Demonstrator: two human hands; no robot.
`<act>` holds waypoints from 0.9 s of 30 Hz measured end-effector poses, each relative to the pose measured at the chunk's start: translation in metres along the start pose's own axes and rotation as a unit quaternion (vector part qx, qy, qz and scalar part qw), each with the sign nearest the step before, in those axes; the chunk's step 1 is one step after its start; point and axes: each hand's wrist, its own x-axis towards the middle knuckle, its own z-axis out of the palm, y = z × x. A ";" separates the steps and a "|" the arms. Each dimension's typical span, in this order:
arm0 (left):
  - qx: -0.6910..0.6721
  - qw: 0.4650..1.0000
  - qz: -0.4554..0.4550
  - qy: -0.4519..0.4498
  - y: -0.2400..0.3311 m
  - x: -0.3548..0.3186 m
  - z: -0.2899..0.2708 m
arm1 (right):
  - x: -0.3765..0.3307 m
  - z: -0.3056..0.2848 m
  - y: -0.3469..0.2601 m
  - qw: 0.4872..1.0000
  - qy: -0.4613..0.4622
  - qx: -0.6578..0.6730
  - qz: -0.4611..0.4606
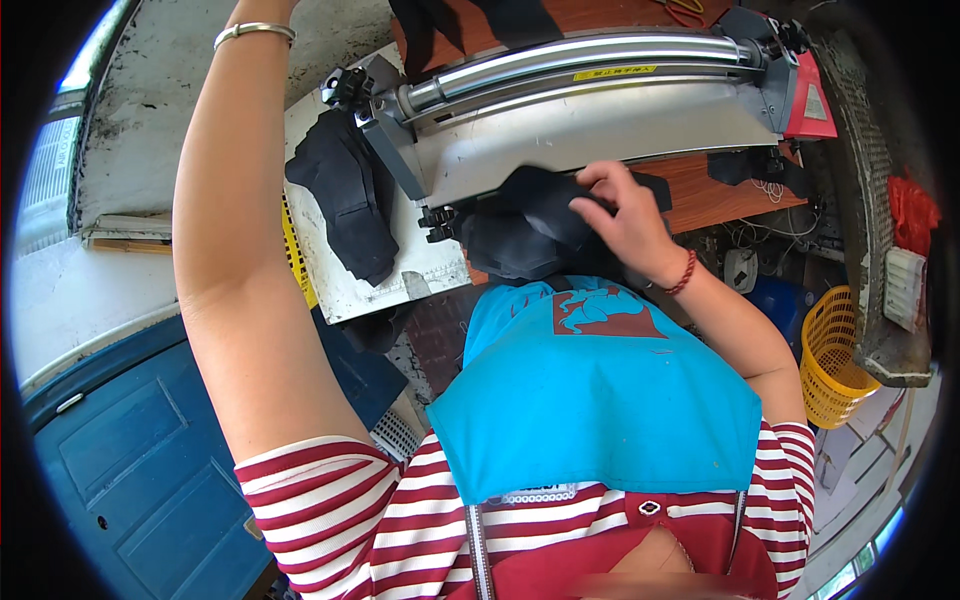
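My right hand (630,215), with a dark red braided bracelet at the wrist, is at the near side of a roller machine (600,110). Its thumb and forefinger pinch the edge of a flat black cut piece (540,195), which looks like fabric or leather. Under that piece lies a pile of similar black pieces (505,245), close against my blue apron (600,390). My left arm stretches up to the top left edge of the picture. A silver bangle (255,31) circles its wrist, and the hand beyond is cut off.
More black pieces (350,200) lie on a white board (330,265) to the left. Others rest behind the rollers on the brown tabletop (590,15), near orange-handled scissors (685,10). A yellow basket (835,360) stands at right, beside blue doors' opposite side; blue cabinet (150,470) at lower left.
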 end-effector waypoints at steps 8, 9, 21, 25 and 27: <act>0.235 0.870 0.296 -0.317 -0.065 -0.050 0.077 | 0.075 -0.023 0.012 0.990 0.030 0.079 0.117; 0.250 0.866 0.172 -0.397 -0.055 -0.069 0.093 | 0.084 -0.026 0.021 0.989 0.038 0.077 0.120; 0.191 0.863 -0.249 -0.396 -0.109 -0.079 0.129 | 0.062 -0.055 0.010 0.985 0.054 -0.153 0.052; 0.011 0.897 -0.294 -0.331 -0.081 -0.033 0.096 | 0.007 -0.030 0.007 0.986 -0.007 -0.110 -0.124; -0.007 0.920 -0.251 -0.302 -0.036 -0.024 0.088 | -0.015 -0.016 0.031 0.977 -0.084 -0.147 -0.133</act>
